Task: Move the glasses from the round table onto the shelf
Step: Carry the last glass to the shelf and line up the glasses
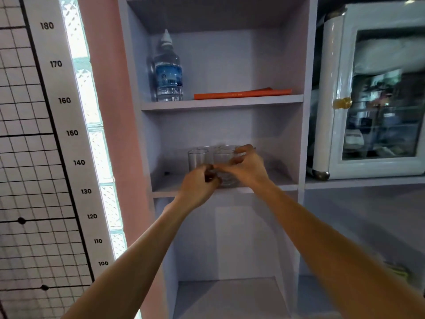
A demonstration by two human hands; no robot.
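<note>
While I look up at it, the shelf [220, 104] fills the middle of my view, a pale unit with open compartments between a pink wall [115, 111] and a white glass-door cabinet [377, 93]. At far left hangs a height chart [57, 100] numbered from 100 to 180. On the upper board stand a water bottle [168, 70] and, beside it, a flat orange folder [241, 93]. Both my arms reach into the compartment below, where the glasses [197, 157] stand clustered, touching or nearly so. My right hand [247, 168] curls its fingers around the front glass [224, 162], thumb low on its wall. My left hand [197, 185] meets it at the base, fingers pinched narrow; whether they grip anything I cannot tell through the blur.
</note>
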